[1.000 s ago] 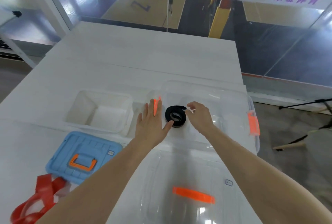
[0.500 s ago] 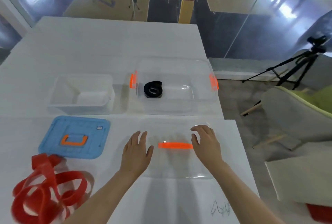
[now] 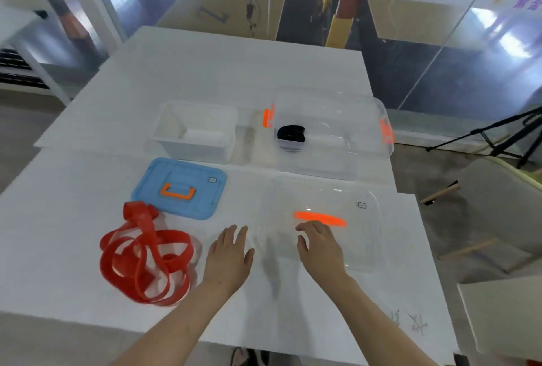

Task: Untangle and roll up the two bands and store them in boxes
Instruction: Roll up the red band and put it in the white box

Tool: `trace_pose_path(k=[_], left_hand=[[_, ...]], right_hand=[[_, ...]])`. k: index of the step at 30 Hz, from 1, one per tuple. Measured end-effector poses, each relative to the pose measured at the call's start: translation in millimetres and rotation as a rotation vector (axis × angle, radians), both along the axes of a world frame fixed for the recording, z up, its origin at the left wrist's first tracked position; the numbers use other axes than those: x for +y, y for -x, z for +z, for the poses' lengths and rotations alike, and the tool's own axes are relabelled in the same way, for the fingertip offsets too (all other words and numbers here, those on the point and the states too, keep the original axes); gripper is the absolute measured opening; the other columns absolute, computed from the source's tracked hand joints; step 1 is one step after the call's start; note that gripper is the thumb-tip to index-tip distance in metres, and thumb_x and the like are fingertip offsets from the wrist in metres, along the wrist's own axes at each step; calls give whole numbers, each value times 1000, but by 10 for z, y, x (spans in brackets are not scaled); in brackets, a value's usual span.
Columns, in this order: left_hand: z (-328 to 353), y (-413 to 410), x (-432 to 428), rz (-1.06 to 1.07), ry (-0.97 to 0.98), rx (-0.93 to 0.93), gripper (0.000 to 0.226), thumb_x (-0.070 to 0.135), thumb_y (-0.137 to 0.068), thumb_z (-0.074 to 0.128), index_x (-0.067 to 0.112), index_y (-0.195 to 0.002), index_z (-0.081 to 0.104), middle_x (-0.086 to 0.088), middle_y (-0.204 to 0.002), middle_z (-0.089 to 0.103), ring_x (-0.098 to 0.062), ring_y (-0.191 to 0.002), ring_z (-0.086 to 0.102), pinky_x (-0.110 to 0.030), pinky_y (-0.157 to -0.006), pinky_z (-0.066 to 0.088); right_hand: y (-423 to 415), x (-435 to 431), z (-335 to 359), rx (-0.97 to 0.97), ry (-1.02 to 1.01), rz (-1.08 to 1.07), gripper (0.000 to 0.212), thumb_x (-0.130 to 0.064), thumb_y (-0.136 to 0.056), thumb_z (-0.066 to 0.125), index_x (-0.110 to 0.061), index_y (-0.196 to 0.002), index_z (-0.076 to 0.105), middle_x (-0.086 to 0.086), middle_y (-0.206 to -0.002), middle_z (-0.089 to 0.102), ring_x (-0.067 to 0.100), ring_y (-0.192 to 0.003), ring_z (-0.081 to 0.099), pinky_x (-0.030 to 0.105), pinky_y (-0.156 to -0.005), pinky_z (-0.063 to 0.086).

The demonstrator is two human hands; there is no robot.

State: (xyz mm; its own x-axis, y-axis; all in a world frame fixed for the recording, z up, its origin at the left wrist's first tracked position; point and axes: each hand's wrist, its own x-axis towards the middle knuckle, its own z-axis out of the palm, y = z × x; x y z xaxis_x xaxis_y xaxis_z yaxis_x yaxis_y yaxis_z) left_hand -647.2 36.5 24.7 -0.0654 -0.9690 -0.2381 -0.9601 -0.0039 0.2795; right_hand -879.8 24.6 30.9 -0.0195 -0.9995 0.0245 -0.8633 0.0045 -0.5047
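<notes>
Both hands hover flat and released over the white bench, grasping nothing. The left hand is spread between the red band at its 9 o'clock and the clear lid at its 3 o'clock. The right hand lies over the lid's near left part, fingertips just beside its orange handle.

The black band sits rolled into a tight coil inside the clear box at 12 o'clock, so the step in hand looks like closing that box. To do it well, take the lid by both long edges, since thin glossy plastic flexes and slips, lower it level onto the rim, then press the orange side latches home.

The red band is a flat, rubbery-looking strip lying in a loose knot of overlapping loops at 8 o'clock, still to be untangled. The white box at 11 o'clock is open, opaque and rectangular; its matte blue lid, ribbed with an orange handle, lies flat in front of it.
</notes>
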Motion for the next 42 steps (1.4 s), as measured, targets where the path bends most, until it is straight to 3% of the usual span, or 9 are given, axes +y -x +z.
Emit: trace_pose_path(k=[9, 17, 22, 28, 33, 42], left_hand=[[-86, -1159, 737, 253, 25, 8, 55, 37, -100, 58, 19, -152, 48, -9, -152, 52, -33, -143, 49, -49, -116, 45], [-17, -2007, 813, 393, 73, 32, 51, 22, -88, 73, 11, -136, 63, -15, -132, 65, -38, -119, 66, -51, -93, 59], [-35, -2645, 566, 415, 47, 14, 52, 27, -92, 67, 15, -141, 56, -14, -140, 61, -38, -125, 62, -51, -98, 57], [-54, -3188, 238, 387, -52, 52, 57, 33, -103, 50, 21, -158, 37, -12, -158, 44, -34, -145, 45, -47, -112, 47], [-80, -3525, 115, 374, -91, 86, 52, 33, -104, 49, 19, -153, 43, -9, -155, 46, -31, -140, 48, -44, -110, 46], [-157, -4118, -23, 238, -217, 96, 51, 30, -106, 44, 19, -156, 38, -9, -157, 42, -29, -139, 47, -41, -107, 49]], right_hand=[[-1242, 175, 2, 7, -99, 248, 28, -22, -100, 57, -27, -126, 67, -9, -129, 63, 18, -124, 56, 34, -85, 54], [-2358, 3, 15, -2, -113, 403, 28, -29, -103, 53, -26, -127, 66, -6, -129, 64, 18, -123, 57, 33, -92, 55], [-2987, -295, -50, -14, -149, 420, 23, -30, -101, 52, -27, -119, 66, -5, -119, 64, 18, -116, 57, 35, -89, 55], [-3599, -661, -171, -17, -192, 404, 29, -32, -103, 53, -25, -129, 64, -2, -127, 64, 22, -123, 55, 41, -93, 54], [-4065, -949, -276, 23, -252, 366, 34, -34, -101, 58, -22, -133, 63, 3, -132, 62, 26, -127, 55, 47, -102, 53], [-4549, -1175, -480, 146, -346, 273, 65, -41, -84, 78, -22, -140, 50, 7, -140, 57, 31, -131, 54, 50, -105, 49]])
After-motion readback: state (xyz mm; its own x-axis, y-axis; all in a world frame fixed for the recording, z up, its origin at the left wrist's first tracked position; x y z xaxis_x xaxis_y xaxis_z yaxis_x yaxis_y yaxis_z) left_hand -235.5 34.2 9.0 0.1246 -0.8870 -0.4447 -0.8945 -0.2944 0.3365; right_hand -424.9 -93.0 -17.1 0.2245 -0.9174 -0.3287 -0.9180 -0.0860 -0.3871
